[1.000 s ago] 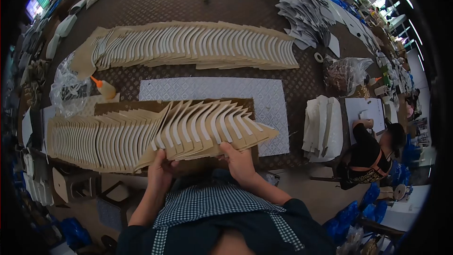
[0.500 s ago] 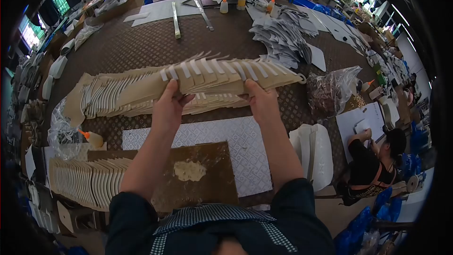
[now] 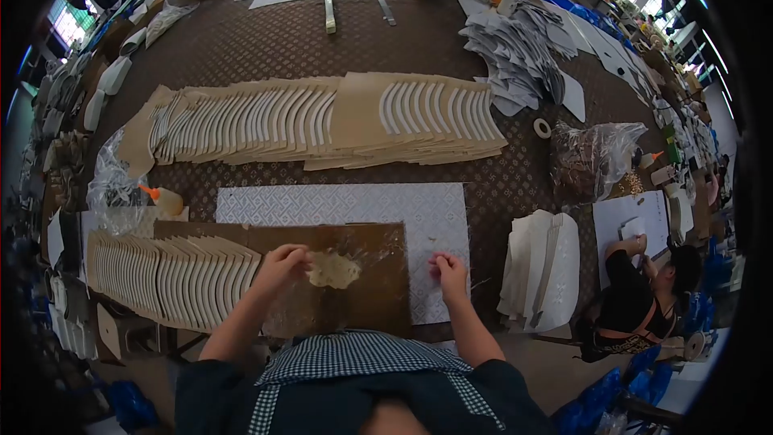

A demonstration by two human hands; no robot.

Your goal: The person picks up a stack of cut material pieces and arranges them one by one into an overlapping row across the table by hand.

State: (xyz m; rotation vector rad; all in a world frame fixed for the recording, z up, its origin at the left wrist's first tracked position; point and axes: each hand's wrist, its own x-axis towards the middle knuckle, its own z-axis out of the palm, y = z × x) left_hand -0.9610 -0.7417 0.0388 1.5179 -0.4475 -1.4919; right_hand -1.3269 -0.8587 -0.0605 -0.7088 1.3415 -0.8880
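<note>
My left hand [image 3: 283,267] is over the brown board [image 3: 370,286], beside a pale dried-looking patch [image 3: 334,271]. Its fingers are curled together, with nothing seen in them. Above the white patterned sheet [image 3: 338,203] is my right hand [image 3: 451,274], fingers also curled and no object visible between them. Just left of my left hand lies a fanned row of tan pieces [image 3: 173,278] with pale curved edges. Farther back, a long overlapping row of tan pieces with white curved strips [image 3: 266,121] lies on the table, apart from both hands.
A glue bottle with an orange tip [image 3: 167,200] stands at left. White pieces [image 3: 541,270], a tape roll [image 3: 542,128] and a plastic bag [image 3: 594,159] are at right. Grey pieces [image 3: 515,56] and metal rulers [image 3: 329,4] lie farther back. A co-worker [image 3: 644,290] sits at right.
My hands have let go of the strip-edged tan pieces and come back toward my body. Those pieces now lie flat on the long row. The view has shifted slightly.
</note>
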